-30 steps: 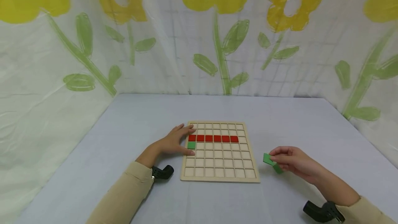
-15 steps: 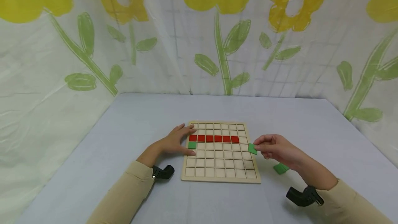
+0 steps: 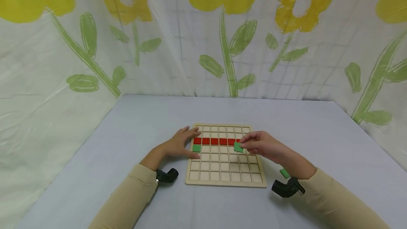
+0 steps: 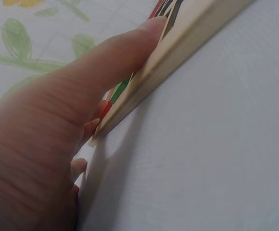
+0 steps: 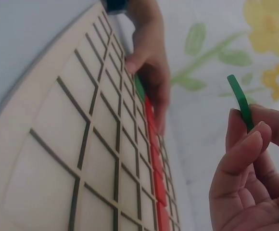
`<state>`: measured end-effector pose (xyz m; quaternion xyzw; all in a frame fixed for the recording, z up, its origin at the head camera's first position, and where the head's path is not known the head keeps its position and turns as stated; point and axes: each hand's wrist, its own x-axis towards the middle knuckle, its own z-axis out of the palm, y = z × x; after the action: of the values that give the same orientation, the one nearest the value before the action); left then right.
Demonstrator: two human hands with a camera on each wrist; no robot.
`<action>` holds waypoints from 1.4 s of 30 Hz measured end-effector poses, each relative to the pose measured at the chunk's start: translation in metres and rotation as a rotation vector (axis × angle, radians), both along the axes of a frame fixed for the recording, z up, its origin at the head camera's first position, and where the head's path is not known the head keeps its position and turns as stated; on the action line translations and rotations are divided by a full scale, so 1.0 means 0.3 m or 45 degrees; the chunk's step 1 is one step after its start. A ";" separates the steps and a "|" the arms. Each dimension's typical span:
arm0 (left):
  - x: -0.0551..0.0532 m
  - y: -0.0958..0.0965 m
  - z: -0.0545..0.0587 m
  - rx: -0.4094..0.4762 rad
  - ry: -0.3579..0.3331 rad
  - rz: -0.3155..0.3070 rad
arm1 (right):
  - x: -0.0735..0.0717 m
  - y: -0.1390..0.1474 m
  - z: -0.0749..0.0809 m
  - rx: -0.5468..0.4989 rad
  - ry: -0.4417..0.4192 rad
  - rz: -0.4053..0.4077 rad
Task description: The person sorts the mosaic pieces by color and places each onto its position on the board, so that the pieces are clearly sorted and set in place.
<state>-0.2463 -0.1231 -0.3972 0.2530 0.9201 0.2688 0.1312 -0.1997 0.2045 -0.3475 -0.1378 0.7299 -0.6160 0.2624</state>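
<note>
Could drop green square tile [image 3: 237,147], pinched only by one edge in right hand [image 3: 265,145], with left hand [image 3: 178,145] spread on grid board [image 3: 224,183]

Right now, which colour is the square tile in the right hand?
The square tile is green, seen best in the head view.

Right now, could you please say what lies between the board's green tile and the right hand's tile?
A row of bare board cells, as the head view shows.

Head view from above, forward-down, farthest off; left wrist view low, tight on left hand [image 3: 178,146]; right wrist view close, looking across board [image 3: 224,176] at left hand; all share board
</note>
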 end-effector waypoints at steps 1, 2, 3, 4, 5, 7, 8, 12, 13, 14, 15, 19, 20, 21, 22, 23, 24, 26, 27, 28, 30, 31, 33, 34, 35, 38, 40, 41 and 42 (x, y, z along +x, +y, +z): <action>0.000 0.000 -0.001 0.000 0.001 -0.002 | -0.007 -0.010 0.000 -0.001 -0.001 0.003; 0.000 0.000 -0.001 0.001 0.000 -0.005 | -0.014 -0.018 -0.001 -0.002 0.002 0.010; 0.000 0.000 0.000 -0.001 0.001 -0.008 | -0.021 -0.026 -0.001 -0.004 0.006 0.019; 0.000 0.000 0.000 -0.001 0.001 -0.010 | -0.026 -0.035 0.000 -0.010 0.013 0.029; 0.001 0.000 0.001 -0.003 0.001 -0.011 | -0.031 -0.046 0.002 -0.017 0.016 0.039; 0.003 0.000 0.004 -0.001 0.002 -0.009 | -0.041 -0.068 0.005 -0.029 0.031 0.063; 0.003 0.000 0.006 -0.001 0.002 -0.008 | -0.045 -0.079 0.005 -0.040 0.034 0.074; 0.006 -0.001 0.010 0.000 -0.010 -0.003 | -0.068 -0.123 -0.008 -0.088 0.036 0.121; 0.006 0.000 0.010 0.003 -0.013 -0.007 | -0.074 -0.133 -0.014 -0.103 0.041 0.141; 0.006 0.000 0.010 0.002 -0.014 -0.010 | -0.080 -0.143 -0.020 -0.113 0.036 0.148; 0.005 0.000 0.010 0.001 -0.015 -0.015 | -0.086 -0.153 -0.024 -0.119 0.035 0.156; 0.002 -0.002 0.006 0.010 -0.004 -0.020 | -0.100 -0.195 -0.023 -0.113 0.017 0.133; 0.002 -0.003 0.006 0.009 -0.003 -0.019 | -0.101 -0.206 -0.019 -0.105 0.006 0.109; 0.000 -0.004 0.005 0.011 -0.001 -0.019 | -0.103 -0.216 -0.014 -0.098 -0.003 0.091; -0.001 -0.005 0.004 0.012 0.000 -0.018 | -0.105 -0.224 -0.011 -0.092 -0.012 0.073; -0.002 -0.005 0.003 0.011 0.001 -0.018 | -0.107 -0.232 -0.009 -0.087 -0.019 0.060; -0.003 -0.005 0.002 0.011 -0.001 -0.018 | -0.108 -0.240 -0.006 -0.083 -0.023 0.051; -0.005 -0.006 0.000 0.009 -0.003 -0.017 | -0.112 -0.253 -0.005 -0.074 -0.033 0.033; -0.006 -0.006 -0.001 0.009 -0.003 -0.016 | -0.115 -0.259 -0.007 -0.075 -0.038 0.029; -0.007 -0.005 -0.001 0.009 -0.004 -0.015 | -0.118 -0.264 -0.010 -0.079 -0.038 0.030; -0.006 -0.004 0.001 0.012 -0.007 -0.013 | -0.123 -0.278 -0.015 -0.086 -0.044 0.024; -0.006 -0.004 0.002 0.013 -0.009 -0.012 | -0.126 -0.284 -0.018 -0.091 -0.046 0.025; -0.006 -0.004 0.004 0.018 -0.013 -0.013 | -0.132 -0.296 -0.026 -0.099 -0.047 0.022; -0.006 -0.004 0.006 0.022 -0.017 -0.015 | -0.134 -0.302 -0.029 -0.095 -0.041 0.019; -0.006 -0.004 0.006 0.022 -0.024 -0.014 | -0.136 -0.309 -0.033 -0.086 -0.034 0.016; -0.006 -0.004 0.005 0.029 -0.028 -0.025 | -0.137 -0.323 -0.044 -0.047 0.015 0.006; -0.006 -0.004 0.005 0.032 -0.026 -0.033 | -0.138 -0.332 -0.053 -0.014 0.046 -0.005; -0.005 -0.004 0.004 0.030 -0.022 -0.035 | -0.139 -0.336 -0.058 -0.003 0.053 -0.013; -0.005 -0.004 0.004 0.033 -0.016 -0.040 | -0.139 -0.339 -0.062 0.012 0.060 -0.022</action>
<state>-0.2477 -0.1243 -0.3959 0.2673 0.9116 0.2801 0.1379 -0.2414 0.1026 -0.3663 -0.1446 0.7399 -0.6114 0.2405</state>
